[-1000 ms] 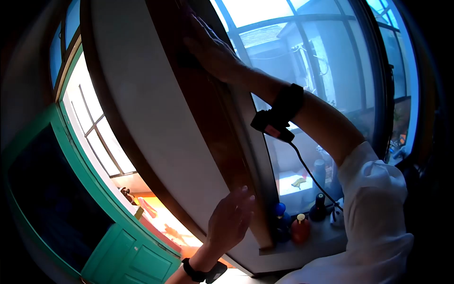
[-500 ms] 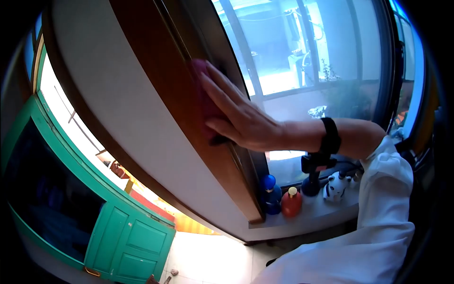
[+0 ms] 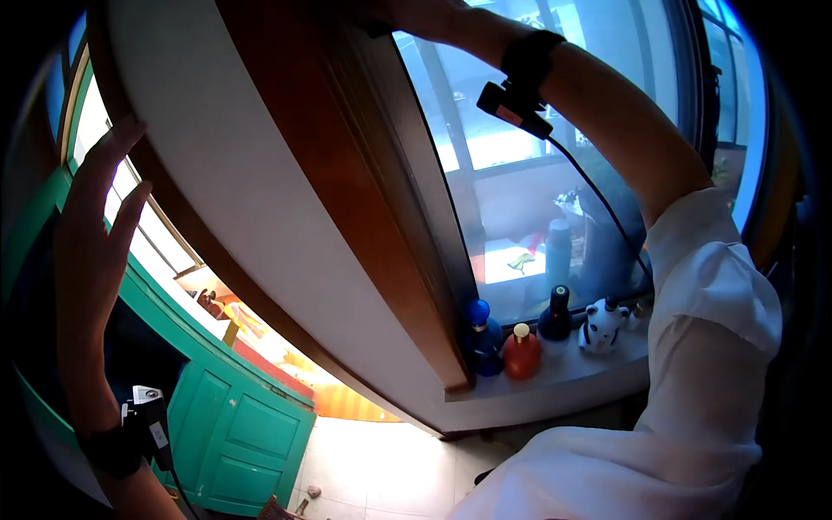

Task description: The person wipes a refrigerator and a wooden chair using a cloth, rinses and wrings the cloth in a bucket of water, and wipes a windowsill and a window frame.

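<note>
My left hand (image 3: 97, 195) is raised at the left, its fingers apart and empty, in front of the green door and its bright opening. At the top edge, my right hand (image 3: 414, 16) reaches up to the brown wooden window frame (image 3: 334, 165). Its fingers are cut off and dark, so what it holds cannot be made out. Both wrists carry black straps with small devices. The window pane (image 3: 511, 199) is behind my right forearm.
On the sill (image 3: 563, 373) stand a blue bottle (image 3: 484, 340), a red bottle (image 3: 522, 354), a dark bottle (image 3: 555, 316) and a panda figurine (image 3: 601, 328). A green door (image 3: 234, 433) is at lower left, beside pale floor tiles (image 3: 381, 468).
My right hand, earlier pressing a dark pink cloth on the frame, has moved up to the top edge. My left hand, out of view half a second ago, is back at the left.
</note>
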`<state>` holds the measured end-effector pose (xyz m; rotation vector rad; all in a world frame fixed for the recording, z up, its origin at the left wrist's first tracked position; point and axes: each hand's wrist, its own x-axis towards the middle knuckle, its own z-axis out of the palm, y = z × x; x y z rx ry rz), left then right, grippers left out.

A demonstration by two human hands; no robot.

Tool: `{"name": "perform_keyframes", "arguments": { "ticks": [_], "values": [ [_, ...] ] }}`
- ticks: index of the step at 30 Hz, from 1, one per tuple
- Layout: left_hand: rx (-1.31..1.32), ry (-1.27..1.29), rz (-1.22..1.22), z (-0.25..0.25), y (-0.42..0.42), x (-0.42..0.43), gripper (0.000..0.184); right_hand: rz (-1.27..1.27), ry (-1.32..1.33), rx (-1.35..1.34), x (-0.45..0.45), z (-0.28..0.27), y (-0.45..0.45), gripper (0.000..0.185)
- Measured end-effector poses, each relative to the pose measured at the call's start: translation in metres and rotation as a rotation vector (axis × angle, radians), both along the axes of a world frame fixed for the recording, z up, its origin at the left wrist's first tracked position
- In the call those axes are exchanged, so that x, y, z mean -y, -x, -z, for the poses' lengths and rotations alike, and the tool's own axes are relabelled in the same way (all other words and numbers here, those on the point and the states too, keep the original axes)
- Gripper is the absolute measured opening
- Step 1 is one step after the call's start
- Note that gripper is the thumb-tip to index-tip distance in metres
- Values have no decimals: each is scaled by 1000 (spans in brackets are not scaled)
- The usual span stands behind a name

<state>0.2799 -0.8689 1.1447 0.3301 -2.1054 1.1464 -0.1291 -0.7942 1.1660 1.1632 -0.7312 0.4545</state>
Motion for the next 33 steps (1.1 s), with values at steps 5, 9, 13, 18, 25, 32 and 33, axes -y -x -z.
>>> {"name": "perform_keyframes", "arguments": {
  "ticks": [5, 9, 13, 18, 25, 32, 33],
  "values": [
    [-31, 337, 408, -17, 145, -32, 42, 313, -358, 239, -21, 157, 34, 41],
    [-51, 244, 278, -37, 183, -48, 51, 567, -599, -108, -73, 196, 31, 40],
    [-69, 312, 332, -40, 205, -17, 43, 707, -193, -81, -54, 109, 57, 49],
    [-61, 389, 294, -41, 210, -6, 38, 93, -59, 341, -38, -33, 29, 45],
    [-146, 533, 370, -39, 218, 17, 36, 68, -231, 234, 27, 114, 13, 55],
    [-253, 765, 352, -43, 227, 36, 37, 233, -978, 114, -37, 278, 16, 56],
    [-255, 764, 360, -46, 227, 38, 37, 298, -1066, 0, -46, 287, 18, 55]
  ]
}}
